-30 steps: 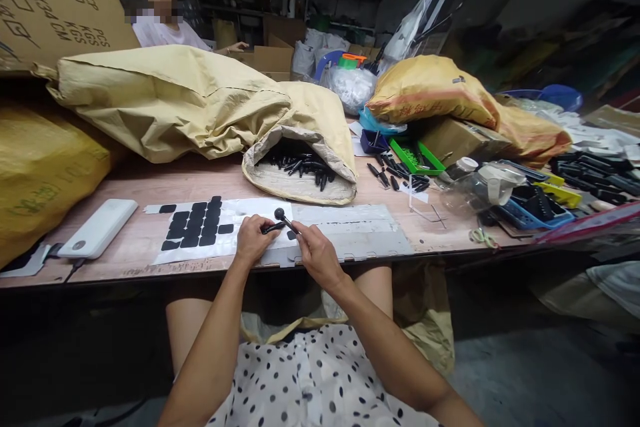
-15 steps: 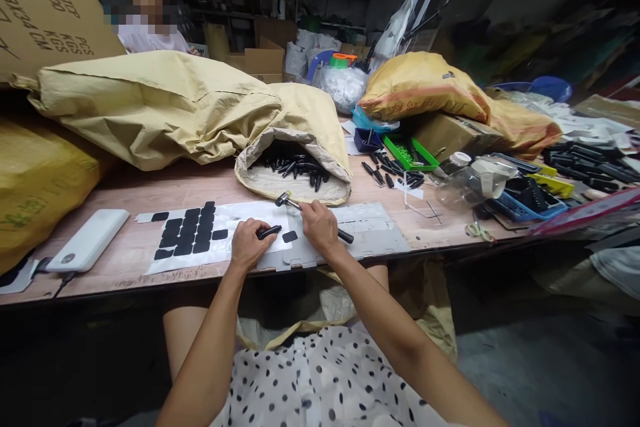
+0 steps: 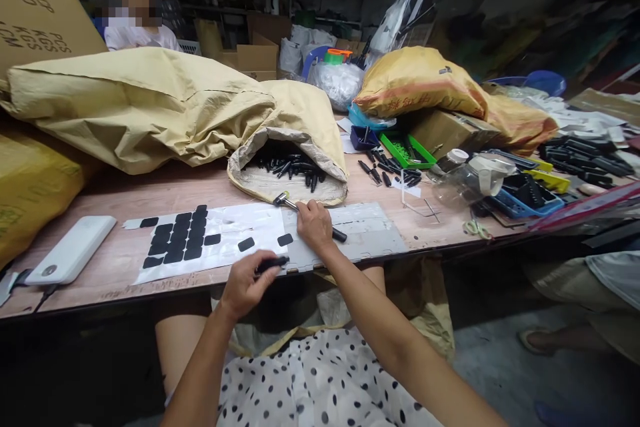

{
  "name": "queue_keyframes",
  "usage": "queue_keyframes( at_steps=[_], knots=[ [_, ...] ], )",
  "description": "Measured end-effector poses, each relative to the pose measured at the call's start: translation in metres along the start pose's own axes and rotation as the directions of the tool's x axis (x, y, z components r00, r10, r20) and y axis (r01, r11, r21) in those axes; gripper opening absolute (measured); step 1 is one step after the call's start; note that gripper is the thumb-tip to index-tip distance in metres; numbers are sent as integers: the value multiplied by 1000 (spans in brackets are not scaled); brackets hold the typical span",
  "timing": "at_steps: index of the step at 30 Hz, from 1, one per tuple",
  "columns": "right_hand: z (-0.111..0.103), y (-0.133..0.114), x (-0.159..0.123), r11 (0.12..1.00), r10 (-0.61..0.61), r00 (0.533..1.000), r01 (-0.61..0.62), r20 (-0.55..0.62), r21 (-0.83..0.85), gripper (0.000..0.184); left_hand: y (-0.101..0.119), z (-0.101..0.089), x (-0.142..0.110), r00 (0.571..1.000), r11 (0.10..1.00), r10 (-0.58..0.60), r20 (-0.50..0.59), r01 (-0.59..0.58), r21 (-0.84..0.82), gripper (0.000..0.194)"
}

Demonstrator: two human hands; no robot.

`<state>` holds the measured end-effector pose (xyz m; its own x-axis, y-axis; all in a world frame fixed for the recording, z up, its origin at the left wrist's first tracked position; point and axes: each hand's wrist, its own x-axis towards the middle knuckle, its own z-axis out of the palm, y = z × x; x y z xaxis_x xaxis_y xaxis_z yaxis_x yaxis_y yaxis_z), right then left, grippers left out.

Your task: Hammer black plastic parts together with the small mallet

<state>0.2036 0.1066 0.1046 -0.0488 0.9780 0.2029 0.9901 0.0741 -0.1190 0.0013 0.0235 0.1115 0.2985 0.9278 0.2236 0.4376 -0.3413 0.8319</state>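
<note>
My left hand [image 3: 249, 282] is closed around a short black cylindrical piece [image 3: 274, 263] at the table's front edge; its tip points right. My right hand [image 3: 314, 224] grips a small hammer [image 3: 283, 199], whose metal head lies to the left and whose black handle end sticks out on the right. This hand rests over a grey board [image 3: 367, 230]. Between the hands, two black rounded patches, one [image 3: 285, 239] near my right hand and another [image 3: 247, 244] above my left, lie apart. More black patches [image 3: 176, 237] sit in rows on a white sheet [image 3: 225, 257].
A paper sack [image 3: 327, 117] lies with its mouth toward me, black pieces inside. A white power bank [image 3: 75, 250] is at left. To the right are a green tray [image 3: 420, 159], loose black parts, a clear jar [image 3: 465, 180] and scissors [image 3: 477, 229]. A person [image 3: 140, 33] is behind the sacks.
My left hand has come down toward the table's front edge with the black piece, uncovering a black patch. My right hand stays in place with the hammer. The view has shifted slightly.
</note>
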Motion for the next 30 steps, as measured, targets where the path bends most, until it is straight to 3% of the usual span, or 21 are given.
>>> queue_keyframes(
  at_steps=[2,4,8,11,14,17,18,19,21,23,24,26,28,30],
  knots=[
    [0,0,0,1000,0,1000,0,-5,4,31,5,10,-23,985,1000,-20,173,20,0,24],
    [1,0,0,1000,-3,1000,3,-8,11,30,-1,23,-40,953,991,-122,278,103,83,21],
    [3,1,0,1000,-5,1000,5,-14,20,31,-34,45,-52,876,872,-409,255,293,391,15],
    [3,0,0,1000,-6,1000,6,-20,26,31,-41,45,-50,819,817,-490,299,312,486,14],
    [1,-1,-1,1000,-3,1000,3,-18,30,33,-15,29,-38,782,896,-409,470,246,371,25],
    [-2,-3,-2,1000,15,1000,-15,4,22,32,24,7,-1,699,981,-172,694,185,57,34],
    [-2,-4,-2,1000,20,1000,-21,11,19,32,33,0,18,721,985,-93,687,168,-44,37],
    [-3,-4,-2,1000,25,1000,-25,14,16,31,39,-5,40,762,983,-38,647,144,-111,41],
    [-3,-5,-2,1000,25,1000,-25,11,15,31,38,-10,91,881,980,-64,469,143,-136,47],
    [-3,-4,-2,1000,14,1000,-14,6,19,30,25,-8,145,979,990,-126,161,134,-44,44],
    [-3,-4,-2,1000,7,1000,-7,5,22,30,15,-5,170,987,986,-159,7,159,43,40],
    [-2,-4,-2,1000,-6,1000,6,9,23,29,-3,6,211,944,931,-265,-196,304,203,32],
    [-1,-4,-2,1000,-14,1000,14,5,19,28,-19,17,239,904,863,-317,-285,400,308,25],
    [1,-4,-2,1000,-20,1000,20,-9,12,27,-30,26,253,894,825,-327,-307,429,369,22]
  ],
)
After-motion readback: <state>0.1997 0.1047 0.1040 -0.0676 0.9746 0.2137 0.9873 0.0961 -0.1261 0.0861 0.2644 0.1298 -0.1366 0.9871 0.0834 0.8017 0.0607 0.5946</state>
